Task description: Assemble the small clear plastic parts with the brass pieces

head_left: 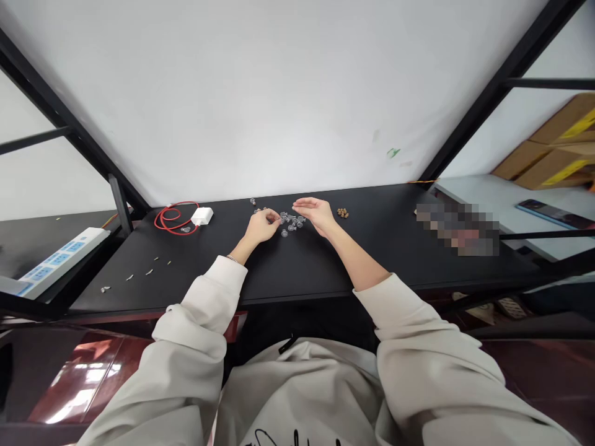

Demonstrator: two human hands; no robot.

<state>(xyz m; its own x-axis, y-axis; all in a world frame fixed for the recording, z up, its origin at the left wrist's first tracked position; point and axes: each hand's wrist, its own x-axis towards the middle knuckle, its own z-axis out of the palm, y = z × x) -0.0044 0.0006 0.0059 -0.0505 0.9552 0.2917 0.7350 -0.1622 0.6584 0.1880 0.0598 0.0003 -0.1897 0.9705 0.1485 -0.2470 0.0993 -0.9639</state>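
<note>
A scatter of small clear bead-like pieces [290,223] lies on the black table [381,248] between my hands. My left hand [263,226] rests at the left edge of the scatter with its fingers curled in a pinch; what it holds is too small to make out. My right hand [316,212] hovers just right of the pieces, fingers stretched out and slightly bent, holding nothing. A little cluster of brown beads [343,213] sits just right of my right hand. A few more clear pieces [253,202] lie behind my left hand.
A red cable [171,218] with a white charger [202,215] lies at the left back. Small pale bits [139,272] dot the table's left front. A white power strip [56,260] sits on the left shelf. Cardboard boxes [553,145] and a phone [553,214] are at right.
</note>
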